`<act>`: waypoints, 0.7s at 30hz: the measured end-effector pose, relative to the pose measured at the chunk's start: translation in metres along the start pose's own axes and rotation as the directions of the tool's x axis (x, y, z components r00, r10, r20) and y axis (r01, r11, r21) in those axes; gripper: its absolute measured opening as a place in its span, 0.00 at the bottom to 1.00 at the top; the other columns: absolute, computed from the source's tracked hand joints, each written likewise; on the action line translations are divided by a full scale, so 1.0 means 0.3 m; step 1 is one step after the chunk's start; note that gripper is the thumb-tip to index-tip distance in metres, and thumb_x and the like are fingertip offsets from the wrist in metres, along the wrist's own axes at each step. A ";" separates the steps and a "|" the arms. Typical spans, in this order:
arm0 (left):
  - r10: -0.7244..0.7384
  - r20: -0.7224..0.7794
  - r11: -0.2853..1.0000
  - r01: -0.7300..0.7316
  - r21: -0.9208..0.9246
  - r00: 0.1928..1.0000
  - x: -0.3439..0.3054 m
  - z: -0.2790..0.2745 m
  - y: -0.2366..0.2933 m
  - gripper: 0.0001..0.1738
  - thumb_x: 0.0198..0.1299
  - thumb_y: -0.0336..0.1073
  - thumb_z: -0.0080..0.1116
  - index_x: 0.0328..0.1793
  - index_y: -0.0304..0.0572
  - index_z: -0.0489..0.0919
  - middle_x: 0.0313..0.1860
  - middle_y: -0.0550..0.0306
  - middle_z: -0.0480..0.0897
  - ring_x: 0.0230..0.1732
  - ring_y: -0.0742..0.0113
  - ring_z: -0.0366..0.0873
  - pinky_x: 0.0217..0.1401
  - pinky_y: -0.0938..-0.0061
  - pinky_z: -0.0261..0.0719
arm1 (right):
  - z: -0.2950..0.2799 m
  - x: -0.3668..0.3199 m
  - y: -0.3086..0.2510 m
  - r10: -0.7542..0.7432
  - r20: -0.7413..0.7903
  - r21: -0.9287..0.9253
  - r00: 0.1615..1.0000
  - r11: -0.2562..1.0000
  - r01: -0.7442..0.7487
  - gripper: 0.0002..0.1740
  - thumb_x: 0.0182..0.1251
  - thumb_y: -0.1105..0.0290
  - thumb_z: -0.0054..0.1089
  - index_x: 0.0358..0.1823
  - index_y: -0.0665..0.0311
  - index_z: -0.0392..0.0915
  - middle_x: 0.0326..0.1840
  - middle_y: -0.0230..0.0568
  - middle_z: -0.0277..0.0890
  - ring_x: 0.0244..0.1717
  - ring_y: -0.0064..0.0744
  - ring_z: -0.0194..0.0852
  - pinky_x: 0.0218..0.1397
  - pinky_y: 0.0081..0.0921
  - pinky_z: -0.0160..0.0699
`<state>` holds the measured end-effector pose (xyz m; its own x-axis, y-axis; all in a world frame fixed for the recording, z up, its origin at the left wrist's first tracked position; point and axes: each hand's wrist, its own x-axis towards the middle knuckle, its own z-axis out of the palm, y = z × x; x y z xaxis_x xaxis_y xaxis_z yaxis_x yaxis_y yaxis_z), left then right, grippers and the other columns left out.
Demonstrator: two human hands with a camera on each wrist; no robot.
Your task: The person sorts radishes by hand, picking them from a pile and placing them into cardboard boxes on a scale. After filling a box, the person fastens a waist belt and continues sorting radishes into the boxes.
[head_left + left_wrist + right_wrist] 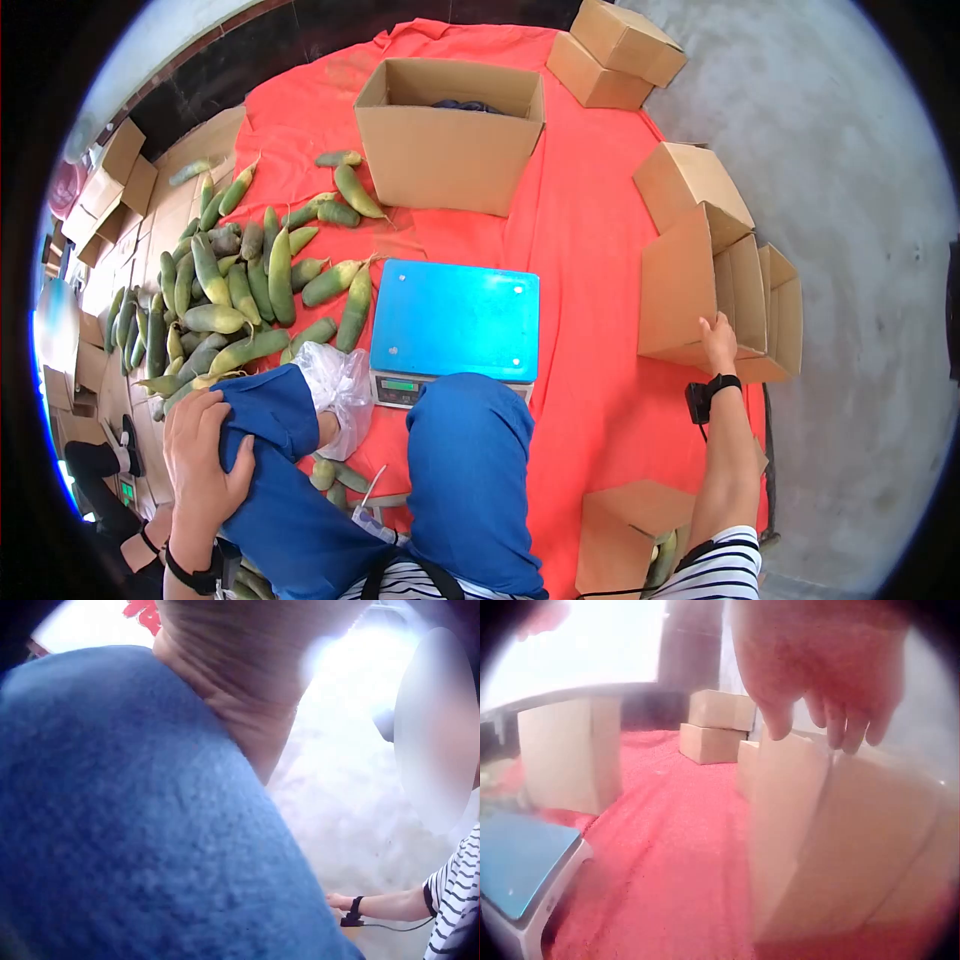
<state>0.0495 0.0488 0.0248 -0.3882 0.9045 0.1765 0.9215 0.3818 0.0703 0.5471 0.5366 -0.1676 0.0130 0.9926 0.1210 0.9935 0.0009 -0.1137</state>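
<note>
On the right of the head view my right hand [718,342] grips the near upper edge of an open cardboard box [678,285]. Seen from the right wrist, the thumb and fingers [853,731] reach down over that box's rim from above. My left hand [200,450] rests on the knee of the blue trousers [275,405], its fingers spread loosely along the cloth. From the left wrist, the trouser leg [142,810] fills much of the picture and the left fingers are hidden.
A scale with a blue plate [455,315] stands before the knees. Many green radishes [205,270] lie piled at left beside a plastic bag [345,390]. A large open box [440,155] stands behind the scale; stacked boxes [605,60] are at the back right on red cloth [590,300].
</note>
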 end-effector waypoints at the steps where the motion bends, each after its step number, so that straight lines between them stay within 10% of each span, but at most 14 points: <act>1: -0.007 -0.001 1.000 0.007 0.001 1.000 0.001 0.002 -0.004 0.22 0.40 0.32 0.64 0.44 0.33 0.73 0.48 0.41 0.76 0.53 0.41 0.72 0.60 0.53 0.66 | -0.014 -0.003 -0.016 0.021 0.068 -0.040 0.997 0.999 -0.018 0.20 0.63 0.58 0.58 0.49 0.65 0.74 0.46 0.55 0.78 0.50 0.54 0.76 0.53 0.46 0.73; 8: 0.000 0.017 0.999 0.001 -0.041 1.000 0.022 -0.002 -0.006 0.22 0.39 0.31 0.63 0.44 0.33 0.74 0.47 0.41 0.76 0.52 0.40 0.73 0.58 0.53 0.68 | -0.097 -0.178 -0.008 -0.234 0.259 -0.132 0.937 0.953 0.274 0.15 0.60 0.60 0.57 0.33 0.67 0.71 0.34 0.60 0.78 0.41 0.61 0.76 0.43 0.50 0.74; 13: 0.016 -0.011 0.999 -0.017 -0.042 1.000 0.021 -0.006 -0.005 0.22 0.39 0.32 0.65 0.44 0.34 0.74 0.46 0.42 0.77 0.52 0.41 0.73 0.58 0.53 0.68 | -0.212 -0.421 -0.029 -0.133 0.491 -0.022 0.861 0.986 0.165 0.15 0.56 0.62 0.59 0.34 0.68 0.72 0.31 0.58 0.77 0.39 0.59 0.77 0.41 0.48 0.74; 21: 0.095 -0.083 0.993 -0.100 -0.061 0.992 -0.012 -0.010 -0.020 0.22 0.39 0.34 0.67 0.42 0.35 0.75 0.44 0.47 0.78 0.52 0.45 0.74 0.58 0.54 0.70 | -0.077 -0.490 -0.129 -0.185 0.080 0.231 0.979 0.959 0.163 0.18 0.62 0.61 0.61 0.47 0.66 0.77 0.38 0.56 0.80 0.45 0.55 0.79 0.44 0.40 0.76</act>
<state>0.0454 0.0427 0.0266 -0.2976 0.9178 0.2629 0.9542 0.2772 0.1122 0.5094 0.3879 -0.1583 -0.1802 0.9817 0.0609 0.9292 0.1902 -0.3168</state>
